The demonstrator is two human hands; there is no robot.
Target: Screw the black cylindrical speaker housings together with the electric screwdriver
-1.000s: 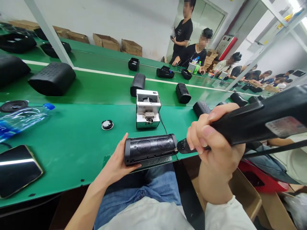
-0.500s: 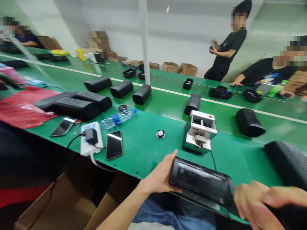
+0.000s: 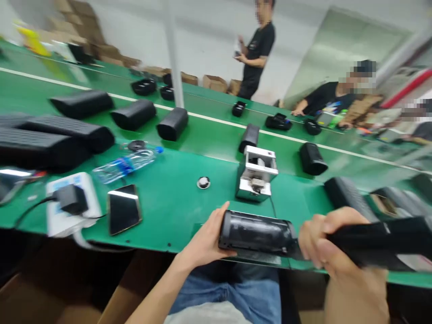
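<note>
My left hand [image 3: 205,240] grips the left end of a black, rounded speaker housing [image 3: 258,231] over the table's near edge, thumb on top. My right hand [image 3: 334,243] is wrapped round a long black hand tool [image 3: 381,240]; blur hides its exact kind. The tool's front end points at the housing's right end, and whether they touch I cannot tell. Just beyond the housing stands a silver-and-black boxy device [image 3: 256,175] with a cable. A small round metal part [image 3: 203,182] lies left of that device.
A phone [image 3: 124,209], a power strip [image 3: 72,202] and a plastic bottle [image 3: 128,165] lie to the left. Several black housings [image 3: 172,123] stand on the green table [image 3: 172,189] and farther back. One person [image 3: 258,49] stands beyond the table; another [image 3: 332,96] sits at right.
The camera view has swung right, so the table things appear farther left. The tool in my right hand now shows more fully. Both hands keep their holds.
</note>
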